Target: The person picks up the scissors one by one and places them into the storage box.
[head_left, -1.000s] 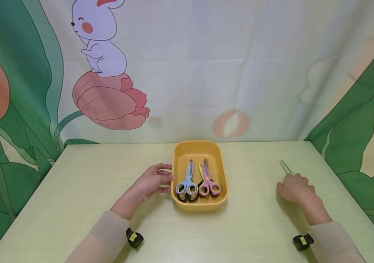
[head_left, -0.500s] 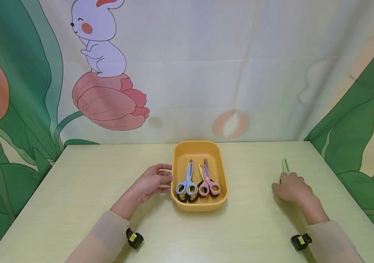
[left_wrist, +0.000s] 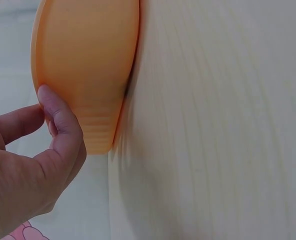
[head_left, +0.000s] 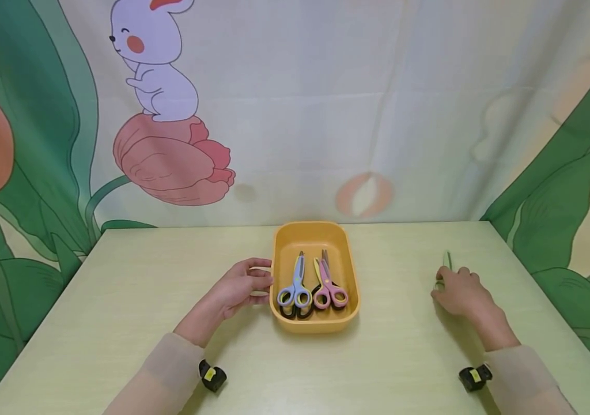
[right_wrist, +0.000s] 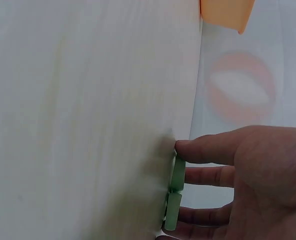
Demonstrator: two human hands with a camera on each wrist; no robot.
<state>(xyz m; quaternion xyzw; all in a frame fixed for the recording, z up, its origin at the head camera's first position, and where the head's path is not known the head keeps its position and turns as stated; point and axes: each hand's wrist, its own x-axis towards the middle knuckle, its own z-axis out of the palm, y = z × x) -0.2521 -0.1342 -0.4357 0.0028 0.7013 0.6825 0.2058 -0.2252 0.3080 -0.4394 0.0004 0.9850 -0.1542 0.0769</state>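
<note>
A yellow tray [head_left: 316, 326] stands at the middle of the table, holding several scissors, with light blue scissors [head_left: 299, 276] and pink scissors [head_left: 325, 283] on top. My left hand [head_left: 238, 287] is at the tray's left side. Its fingertips touch the outer wall near the rim, loosely bent. On the right, green scissors [head_left: 447, 260] lie on the table with their blades pointing away from me. My right hand [head_left: 463, 291] holds them by the handles, thumb on one side and fingers on the other. In the right wrist view the green handles [right_wrist: 178, 172] show between thumb and fingers.
The pale wooden table [head_left: 388, 357] ends at a hanging cloth [head_left: 295, 115] printed with a rabbit and flowers. Black wrist devices [head_left: 213, 376] are worn at both wrists. Black-handled scissors [head_left: 288, 313] lie under the coloured ones in the tray.
The green scissors' blades, apart a second ago, have come together and turned to point straighter away. My right hand has shifted slightly left. The left hand and tray have stayed put.
</note>
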